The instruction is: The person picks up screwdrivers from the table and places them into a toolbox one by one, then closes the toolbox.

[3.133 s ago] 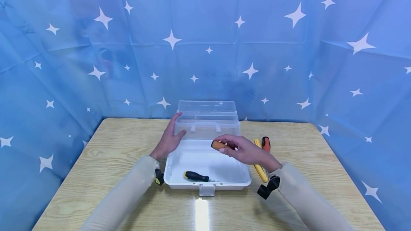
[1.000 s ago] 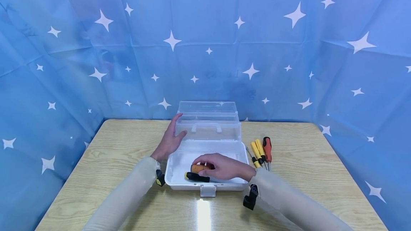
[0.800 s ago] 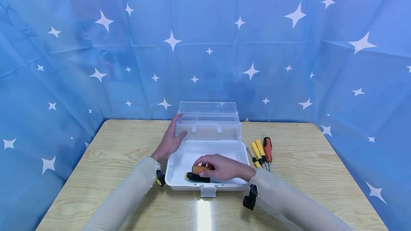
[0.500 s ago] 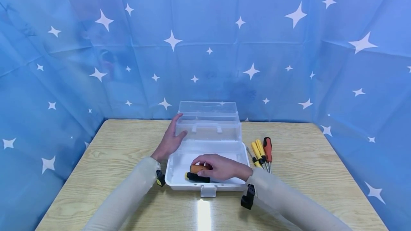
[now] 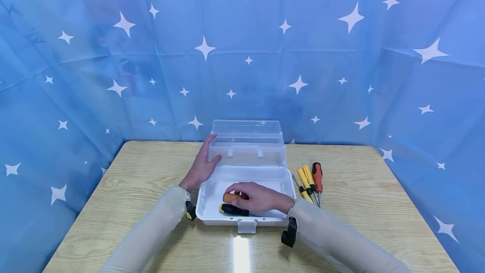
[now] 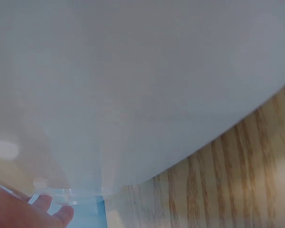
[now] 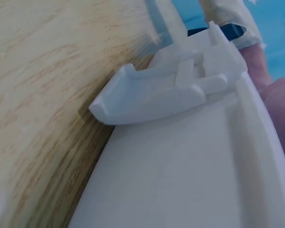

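In the head view a white toolbox [image 5: 217, 222] stands with its clear lid [image 5: 246, 138] raised at the back. My left hand [image 5: 200, 168] grips the lid's left edge, thumb in front; its fingertips [image 6: 64, 214] show in the left wrist view. Inside the box, my right hand [image 5: 258, 198] holds an orange-handled screwdriver [image 5: 229, 198] between thumb and fingers, its shaft hidden by the hand. Just in front of it lies a black and yellow screwdriver [image 5: 234, 210] with its shaft covered. Right wrist view: the front latch [image 7: 147, 97] hangs down.
Right of the box, several yellow-handled screwdrivers [image 5: 303, 177] and a red-and-black one [image 5: 317, 176] lie on the wooden table [image 5: 360, 205]. A blue star-patterned curtain [image 5: 261, 70] closes off the back and sides.
Since about three seconds ago, my right hand has brought the orange-handled screwdriver down and left into the box. Over the last second it shifted only slightly. The left hand has stayed on the lid.
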`<state>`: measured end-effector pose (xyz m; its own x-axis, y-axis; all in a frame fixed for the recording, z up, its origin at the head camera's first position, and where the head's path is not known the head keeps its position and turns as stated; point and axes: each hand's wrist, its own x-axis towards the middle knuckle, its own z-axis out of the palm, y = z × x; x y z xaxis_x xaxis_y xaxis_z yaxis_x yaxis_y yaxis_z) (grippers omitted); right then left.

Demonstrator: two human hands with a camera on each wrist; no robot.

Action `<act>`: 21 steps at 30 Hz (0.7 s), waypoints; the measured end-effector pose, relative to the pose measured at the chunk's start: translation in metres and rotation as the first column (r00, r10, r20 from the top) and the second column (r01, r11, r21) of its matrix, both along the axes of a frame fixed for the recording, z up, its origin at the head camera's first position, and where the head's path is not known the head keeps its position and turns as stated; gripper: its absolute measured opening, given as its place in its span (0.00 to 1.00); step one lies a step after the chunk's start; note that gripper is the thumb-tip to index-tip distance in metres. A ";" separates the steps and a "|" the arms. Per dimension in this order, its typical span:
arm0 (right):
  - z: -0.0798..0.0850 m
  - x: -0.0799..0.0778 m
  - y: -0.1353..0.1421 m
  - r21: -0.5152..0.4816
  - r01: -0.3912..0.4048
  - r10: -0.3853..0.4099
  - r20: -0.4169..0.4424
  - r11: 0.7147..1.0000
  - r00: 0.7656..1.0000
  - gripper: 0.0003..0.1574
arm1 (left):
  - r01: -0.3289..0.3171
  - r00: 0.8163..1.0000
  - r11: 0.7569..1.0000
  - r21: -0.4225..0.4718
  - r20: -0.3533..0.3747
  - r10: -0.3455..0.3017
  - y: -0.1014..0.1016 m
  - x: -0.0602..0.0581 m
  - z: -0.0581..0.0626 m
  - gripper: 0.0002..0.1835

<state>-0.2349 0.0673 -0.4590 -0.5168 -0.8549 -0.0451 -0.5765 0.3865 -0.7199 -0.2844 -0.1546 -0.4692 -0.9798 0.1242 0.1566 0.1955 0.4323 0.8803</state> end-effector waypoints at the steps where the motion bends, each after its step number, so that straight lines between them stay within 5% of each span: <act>1: -0.001 0.000 0.001 -0.001 0.002 -0.002 0.005 1.000 1.000 0.19 | -0.002 1.000 1.000 0.001 0.004 0.002 0.000 0.000 0.000 0.33; 21: -0.010 -0.005 0.006 0.111 -0.022 0.022 0.001 0.994 1.000 0.20 | -0.004 1.000 1.000 -0.016 -0.011 0.004 0.001 -0.001 0.000 0.33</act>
<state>-0.2401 0.0736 -0.4691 -0.4977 -0.8560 -0.1399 -0.5862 0.4508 -0.6732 -0.2854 -0.1535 -0.4691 -0.9786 0.1228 0.1654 0.2033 0.4470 0.8711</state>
